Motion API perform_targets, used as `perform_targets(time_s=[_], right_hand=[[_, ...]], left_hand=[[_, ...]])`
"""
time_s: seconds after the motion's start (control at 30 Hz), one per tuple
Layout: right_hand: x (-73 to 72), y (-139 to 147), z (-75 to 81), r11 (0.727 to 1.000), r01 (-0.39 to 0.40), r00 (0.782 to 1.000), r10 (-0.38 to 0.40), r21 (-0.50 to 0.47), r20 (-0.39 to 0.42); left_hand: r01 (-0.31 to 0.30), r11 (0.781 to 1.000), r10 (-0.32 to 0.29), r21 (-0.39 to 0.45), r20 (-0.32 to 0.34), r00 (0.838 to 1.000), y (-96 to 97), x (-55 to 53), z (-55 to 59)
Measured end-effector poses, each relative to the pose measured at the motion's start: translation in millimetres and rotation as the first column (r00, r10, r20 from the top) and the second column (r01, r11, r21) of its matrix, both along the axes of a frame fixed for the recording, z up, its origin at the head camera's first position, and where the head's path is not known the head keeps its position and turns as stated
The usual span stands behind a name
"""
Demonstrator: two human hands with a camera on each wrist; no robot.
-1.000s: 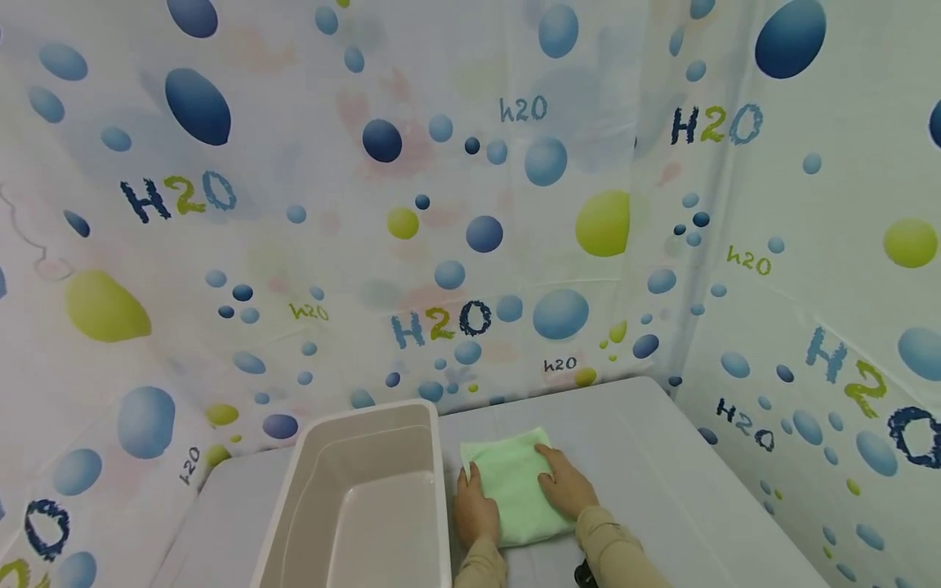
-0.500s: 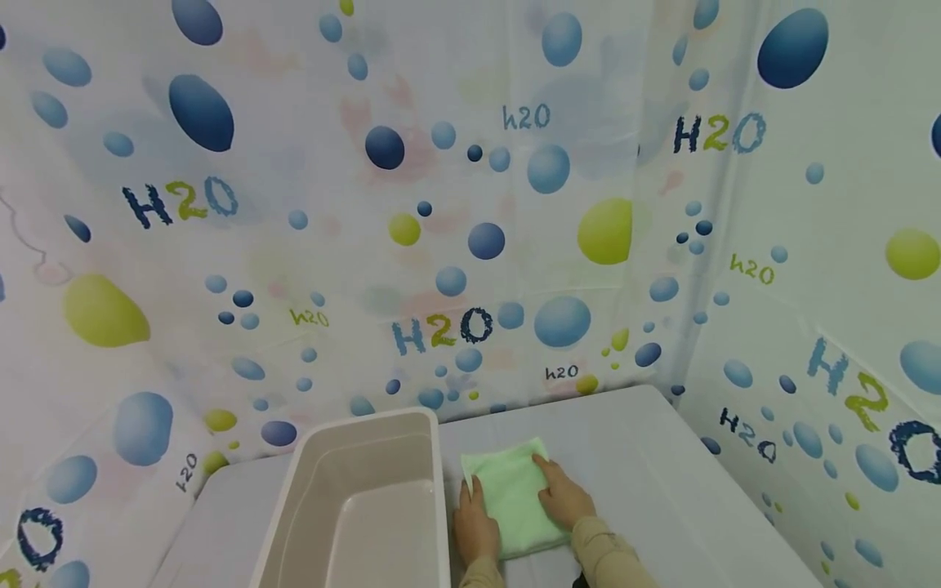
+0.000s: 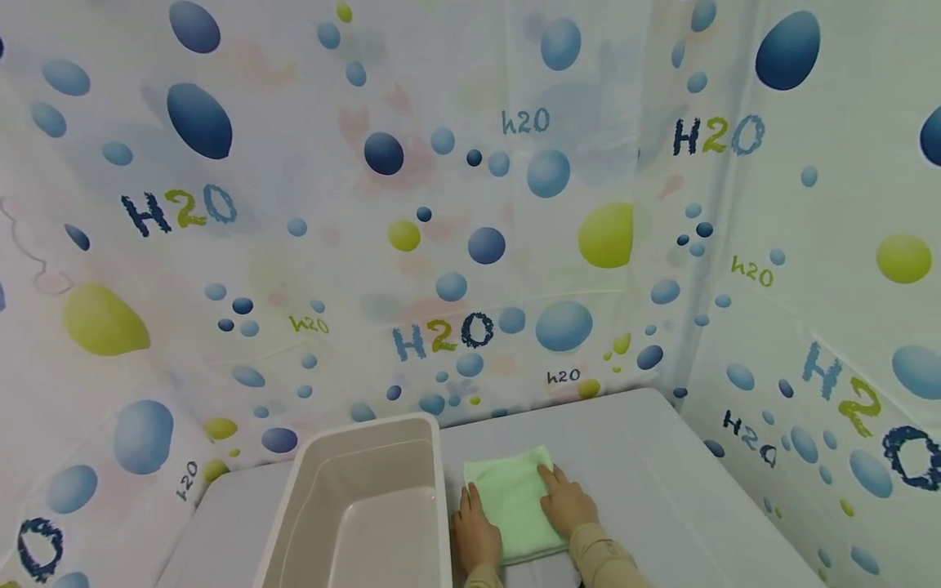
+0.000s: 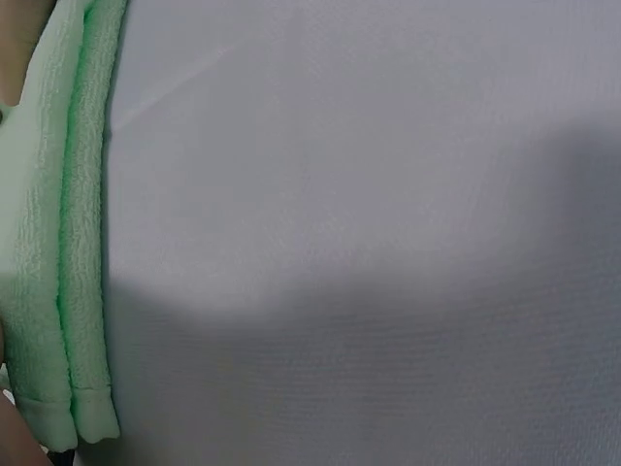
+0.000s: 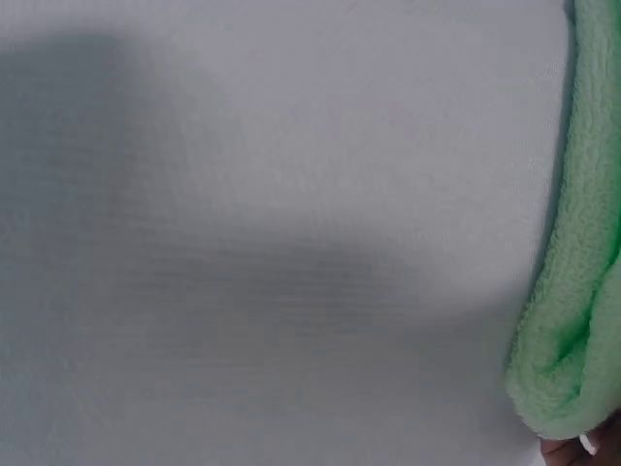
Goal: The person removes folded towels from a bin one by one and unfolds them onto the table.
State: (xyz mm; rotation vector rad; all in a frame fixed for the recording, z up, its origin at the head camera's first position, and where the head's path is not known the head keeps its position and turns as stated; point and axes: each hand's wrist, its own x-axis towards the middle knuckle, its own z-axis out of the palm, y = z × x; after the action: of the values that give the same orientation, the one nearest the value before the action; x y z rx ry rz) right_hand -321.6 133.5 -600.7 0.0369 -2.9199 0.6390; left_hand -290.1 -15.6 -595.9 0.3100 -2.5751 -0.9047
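Note:
A light green towel point(image 3: 515, 510), folded into a rough square, lies on the table just right of the bin. My left hand point(image 3: 476, 535) rests along its left edge, fingers fairly straight and pointing away from me. On the right side of the cloth, my right hand point(image 3: 569, 505) lies with its fingers extended over the upper right part. Stacked layers of the towel point(image 4: 82, 243) show at the left border of the left wrist view. In the right wrist view, a rounded fold of the towel point(image 5: 563, 340) has fingertips point(image 5: 565, 450) at its lower end.
A deep beige plastic bin point(image 3: 390, 523) stands immediately left of my left hand, its rim close by. The pale grey table point(image 3: 684, 490) extends to the right. Behind it hangs a white curtain point(image 3: 331, 261) printed with blue and green drops.
Both hands stay on the towel, with the fingers shifting slightly at its sides. The whole scene sits a little lower in the head view than before.

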Motion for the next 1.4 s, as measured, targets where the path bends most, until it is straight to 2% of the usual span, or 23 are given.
perform_targets(time_s=[0.2, 0.37, 0.53, 0.63, 0.7, 0.77, 0.83, 0.93, 1.07, 1.13, 1.17, 1.23, 1.27, 1.3, 1.33, 1.37, 1.4], right_hand=[[1.3, -3, 5.0, 0.999, -0.015, 0.999, 0.013, 0.046, 0.040], [0.6, -6, 12.0, 0.993, -0.018, 1.000, 0.019, 0.114, -0.010], [-3.4, -10, 16.1, 0.987, -0.034, 0.990, 0.054, 0.156, -0.128], [-7.8, -16, 21.5, 0.989, -0.092, 0.979, 0.111, 0.111, -0.173], [-10.6, -23, 26.4, 0.987, -0.158, 0.975, 0.161, 0.035, -0.150], [-12.6, -30, 31.5, 0.972, -0.230, 0.969, 0.224, -0.051, -0.101], [-13.8, -37, 35.6, 0.946, -0.296, 0.955, 0.292, -0.136, -0.044], [-14.1, -48, 39.6, 0.907, -0.381, 0.921, 0.389, -0.180, 0.015], [-12.1, -62, 41.2, 0.861, -0.482, 0.865, 0.497, -0.159, 0.067], [-10.4, -69, 40.4, 0.831, -0.541, 0.829, 0.553, -0.130, 0.085], [-10.2, -72, 39.2, 0.816, -0.569, 0.810, 0.577, -0.103, 0.099], [-9.4, -76, 37.1, 0.786, -0.617, 0.779, 0.617, -0.038, 0.115], [-8.8, -78, 36.0, 0.772, -0.636, 0.766, 0.632, -0.005, 0.121], [-8.1, -79, 34.9, 0.763, -0.646, 0.759, 0.638, 0.023, 0.131], [-7.5, -80, 33.8, 0.760, -0.648, 0.758, 0.638, 0.049, 0.139], [-7.0, -81, 33.4, 0.761, -0.645, 0.761, 0.633, 0.062, 0.142], [-6.3, -81, 33.5, 0.764, -0.642, 0.765, 0.630, 0.069, 0.139]], left_hand=[[-0.014, 1.000, 0.014, -0.014, 0.010, 1.000, -6.0, 0.6, -1.8], [-0.004, 1.000, 0.004, -0.017, -0.013, 1.000, -7.1, 7.5, 5.4], [-0.034, 0.992, 0.030, 0.125, 0.032, 0.999, -4.8, 17.4, 9.1], [-0.086, 0.973, 0.078, 0.214, 0.045, 0.996, -2.5, 22.1, 11.3], [-0.119, 0.957, 0.104, 0.264, 0.070, 0.992, -1.2, 24.7, 12.1], [-0.147, 0.943, 0.118, 0.299, 0.114, 0.986, -0.6, 27.1, 12.9], [-0.157, 0.930, 0.108, 0.332, 0.162, 0.981, -1.1, 29.4, 13.9], [-0.158, 0.920, 0.082, 0.359, 0.218, 0.972, -2.1, 34.1, 16.5], [-0.154, 0.900, 0.048, 0.409, 0.258, 0.965, -3.1, 44.2, 20.2], [-0.152, 0.886, 0.033, 0.437, 0.267, 0.963, -4.1, 48.9, 19.9], [-0.145, 0.871, 0.017, 0.469, 0.266, 0.964, -4.7, 49.2, 18.1], [-0.124, 0.821, -0.032, 0.557, 0.262, 0.964, -6.7, 47.6, 9.4], [-0.099, 0.775, -0.069, 0.624, 0.240, 0.968, -8.2, 45.8, -0.1], [-0.058, 0.706, -0.108, 0.706, 0.188, 0.976, -10.1, 43.1, -14.1], [-0.001, 0.626, -0.149, 0.780, 0.121, 0.981, -12.0, 40.0, -29.3], [0.037, 0.560, -0.174, 0.828, 0.074, 0.982, -13.5, 36.4, -44.8], [0.140, 0.483, -0.188, 0.864, -0.054, 0.981, -15.0, 31.4, -69.1]])
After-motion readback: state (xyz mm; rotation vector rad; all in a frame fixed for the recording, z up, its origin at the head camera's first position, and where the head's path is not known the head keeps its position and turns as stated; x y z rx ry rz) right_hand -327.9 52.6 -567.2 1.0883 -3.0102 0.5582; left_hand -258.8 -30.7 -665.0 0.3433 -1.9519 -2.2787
